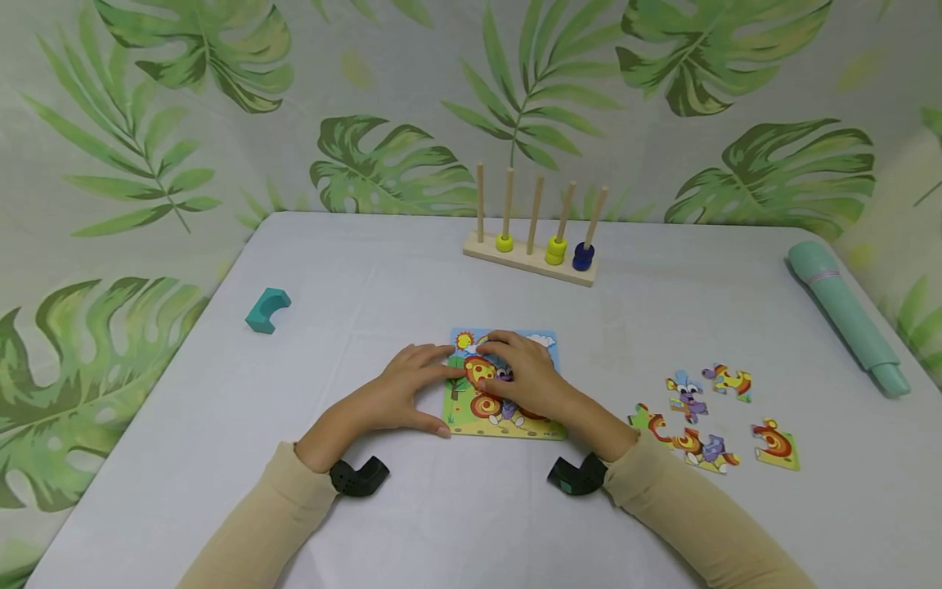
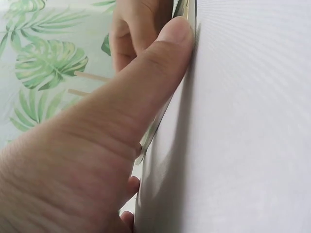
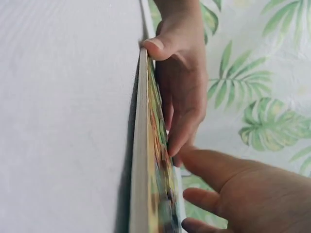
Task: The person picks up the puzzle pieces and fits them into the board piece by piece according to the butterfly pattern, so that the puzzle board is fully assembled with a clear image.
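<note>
- On the white table (image 1: 353,270), before my head camera, I see the puzzle board (image 1: 471,427) under and between two hands.
- The left hand (image 1: 401,393) has its fingers spread at the board's left side, thumb touching the near corner.
- The right hand (image 1: 526,376) reaches over the board, fingers parted above the picture; I can't tell whether they press a piece.
- To the right I see loose puzzle pieces (image 1: 712,454).
- Behind the board stands a peg stand (image 1: 530,260) with yellow and blue beads.
</note>
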Action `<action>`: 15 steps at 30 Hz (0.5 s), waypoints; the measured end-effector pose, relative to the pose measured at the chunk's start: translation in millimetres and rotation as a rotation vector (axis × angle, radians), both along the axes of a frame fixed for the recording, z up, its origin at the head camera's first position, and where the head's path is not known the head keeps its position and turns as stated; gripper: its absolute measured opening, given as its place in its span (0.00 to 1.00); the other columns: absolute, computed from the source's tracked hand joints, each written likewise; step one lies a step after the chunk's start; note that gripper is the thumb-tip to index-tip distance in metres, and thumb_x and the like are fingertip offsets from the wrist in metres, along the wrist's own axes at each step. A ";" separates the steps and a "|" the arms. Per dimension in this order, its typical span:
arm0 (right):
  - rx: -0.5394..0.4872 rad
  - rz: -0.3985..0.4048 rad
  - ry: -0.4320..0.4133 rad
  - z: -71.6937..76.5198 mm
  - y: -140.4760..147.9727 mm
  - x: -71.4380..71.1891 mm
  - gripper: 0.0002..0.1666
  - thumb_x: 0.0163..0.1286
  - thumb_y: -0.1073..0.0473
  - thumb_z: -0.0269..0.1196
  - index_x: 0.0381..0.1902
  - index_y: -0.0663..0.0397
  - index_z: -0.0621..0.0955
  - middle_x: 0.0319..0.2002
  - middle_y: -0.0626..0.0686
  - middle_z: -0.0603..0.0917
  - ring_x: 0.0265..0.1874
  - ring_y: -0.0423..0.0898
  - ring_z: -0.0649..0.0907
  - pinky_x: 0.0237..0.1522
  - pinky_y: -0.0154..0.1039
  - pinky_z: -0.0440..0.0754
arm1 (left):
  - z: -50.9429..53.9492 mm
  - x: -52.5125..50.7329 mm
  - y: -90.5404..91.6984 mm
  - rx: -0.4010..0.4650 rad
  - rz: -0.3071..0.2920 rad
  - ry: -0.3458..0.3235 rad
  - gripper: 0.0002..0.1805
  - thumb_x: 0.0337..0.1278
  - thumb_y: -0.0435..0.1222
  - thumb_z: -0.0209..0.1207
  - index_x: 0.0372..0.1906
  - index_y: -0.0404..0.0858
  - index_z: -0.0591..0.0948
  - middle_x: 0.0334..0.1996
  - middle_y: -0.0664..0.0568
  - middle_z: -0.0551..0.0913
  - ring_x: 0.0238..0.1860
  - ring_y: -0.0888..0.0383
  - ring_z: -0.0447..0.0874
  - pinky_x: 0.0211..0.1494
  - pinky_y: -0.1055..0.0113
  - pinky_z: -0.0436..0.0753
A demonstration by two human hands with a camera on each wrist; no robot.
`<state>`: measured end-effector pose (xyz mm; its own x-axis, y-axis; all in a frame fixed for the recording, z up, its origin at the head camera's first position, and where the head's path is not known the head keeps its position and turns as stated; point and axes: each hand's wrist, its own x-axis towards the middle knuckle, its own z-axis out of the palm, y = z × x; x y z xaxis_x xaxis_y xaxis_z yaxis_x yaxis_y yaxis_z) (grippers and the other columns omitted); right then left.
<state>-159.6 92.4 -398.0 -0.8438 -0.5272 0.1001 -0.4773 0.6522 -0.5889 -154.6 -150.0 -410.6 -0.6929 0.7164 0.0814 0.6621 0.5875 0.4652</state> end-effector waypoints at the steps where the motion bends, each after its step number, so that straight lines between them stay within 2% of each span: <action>1: -0.014 0.001 -0.034 3.6 1.3 1.0 0.31 0.59 0.47 0.63 0.58 0.52 0.72 0.62 0.57 0.64 0.62 0.56 0.61 0.58 0.60 0.54 | -0.2 0.0 0.0 0.000 0.000 -0.001 0.43 0.33 0.66 0.59 0.60 0.51 0.70 0.66 0.52 0.57 0.66 0.52 0.49 0.66 0.54 0.42; 5: -0.106 0.003 -0.143 21.7 12.8 6.3 0.32 0.59 0.49 0.62 0.60 0.53 0.69 0.63 0.58 0.61 0.62 0.56 0.59 0.57 0.60 0.58 | -0.8 -0.5 0.2 -0.002 -0.001 0.000 0.43 0.33 0.66 0.59 0.60 0.51 0.70 0.66 0.51 0.57 0.66 0.51 0.48 0.66 0.55 0.42; 7: -0.147 0.003 -0.149 30.7 23.4 10.2 0.32 0.59 0.50 0.63 0.60 0.53 0.69 0.63 0.56 0.61 0.62 0.55 0.59 0.57 0.59 0.59 | -0.9 -0.5 0.3 -0.004 -0.001 0.005 0.43 0.33 0.66 0.60 0.60 0.51 0.70 0.66 0.51 0.57 0.66 0.50 0.48 0.66 0.55 0.43; 10: -0.209 0.004 -0.116 41.0 45.2 17.3 0.33 0.58 0.52 0.64 0.60 0.51 0.68 0.62 0.52 0.62 0.62 0.52 0.59 0.58 0.57 0.59 | -0.9 -0.3 0.2 -0.009 0.001 0.006 0.43 0.32 0.65 0.61 0.60 0.50 0.70 0.66 0.51 0.56 0.66 0.50 0.48 0.66 0.56 0.43; 13: -0.255 0.000 -0.027 47.6 70.5 24.4 0.34 0.55 0.55 0.66 0.59 0.49 0.68 0.61 0.49 0.65 0.61 0.48 0.61 0.58 0.54 0.60 | -0.5 0.2 0.0 -0.011 0.002 0.010 0.43 0.32 0.65 0.61 0.60 0.50 0.70 0.66 0.50 0.56 0.65 0.49 0.49 0.66 0.55 0.45; 15: -0.260 -0.015 0.047 50.4 87.6 29.5 0.35 0.54 0.59 0.68 0.60 0.49 0.68 0.59 0.48 0.67 0.60 0.45 0.64 0.58 0.47 0.62 | -0.5 0.5 -0.1 -0.011 0.002 0.013 0.43 0.32 0.64 0.62 0.60 0.50 0.70 0.66 0.50 0.56 0.65 0.48 0.49 0.65 0.55 0.45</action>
